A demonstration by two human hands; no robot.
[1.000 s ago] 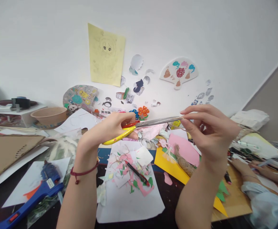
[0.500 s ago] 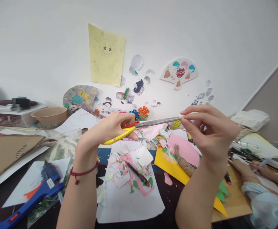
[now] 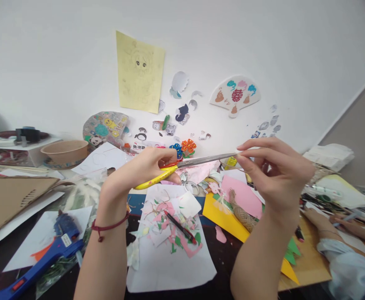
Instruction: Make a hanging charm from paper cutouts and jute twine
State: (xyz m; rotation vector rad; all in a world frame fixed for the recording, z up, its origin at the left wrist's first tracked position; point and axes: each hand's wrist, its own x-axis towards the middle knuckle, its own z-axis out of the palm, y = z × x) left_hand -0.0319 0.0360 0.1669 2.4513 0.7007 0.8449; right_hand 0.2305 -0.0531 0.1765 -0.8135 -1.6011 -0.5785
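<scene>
The left grip point(image 3: 166, 164) holds scissors point(image 3: 201, 160) by their handles above the bench point(image 3: 221, 262); the right grip point(image 3: 239, 152) pinches at the blade tips. Beneath, toward the bench's front edge, a pen point(image 3: 179, 226) lies over paper scraps point(image 3: 160, 235) on a white sheet point(image 3: 169, 275).

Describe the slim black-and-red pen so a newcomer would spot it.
On the dark table, front and centre, lies a large white paper sheet. Pink, green and white paper scraps are heaped on it. Across them slants the slim black-and-red pen, long and dark beside small, flat scraps.
</scene>
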